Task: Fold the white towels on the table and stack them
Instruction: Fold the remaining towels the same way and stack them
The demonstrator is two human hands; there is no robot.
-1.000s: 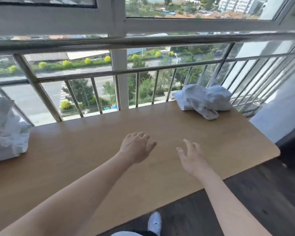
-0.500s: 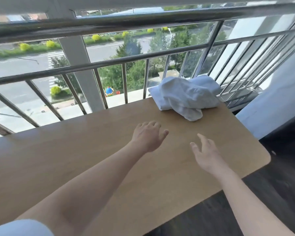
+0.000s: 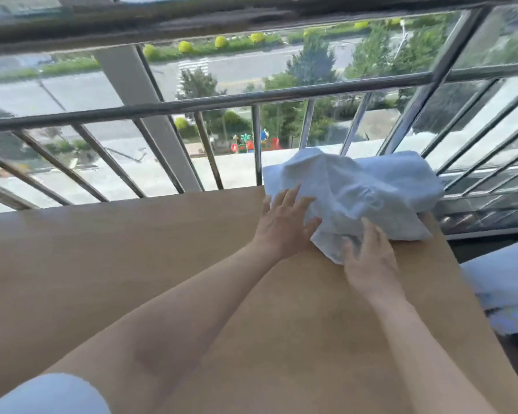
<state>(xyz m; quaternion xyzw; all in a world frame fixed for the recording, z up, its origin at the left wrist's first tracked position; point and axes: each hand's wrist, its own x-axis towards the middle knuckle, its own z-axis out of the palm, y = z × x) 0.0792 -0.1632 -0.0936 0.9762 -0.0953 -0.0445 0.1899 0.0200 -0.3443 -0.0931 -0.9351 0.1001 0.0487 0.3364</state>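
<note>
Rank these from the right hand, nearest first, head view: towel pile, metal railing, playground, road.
1. Towel pile: touched by the right hand, far right of the table.
2. Metal railing: just behind the pile.
3. Playground: outside, down past the rails.
4. Road: farthest, top of view.

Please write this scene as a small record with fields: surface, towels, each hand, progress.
surface: wooden table, beside a metal railing
towels: crumpled white towel heap at the table's far right corner, unfolded
left hand: fingers straight, touching the heap's left side
right hand: fingers spread, touching the heap's near edge
progress: nothing folded or stacked in view
</note>
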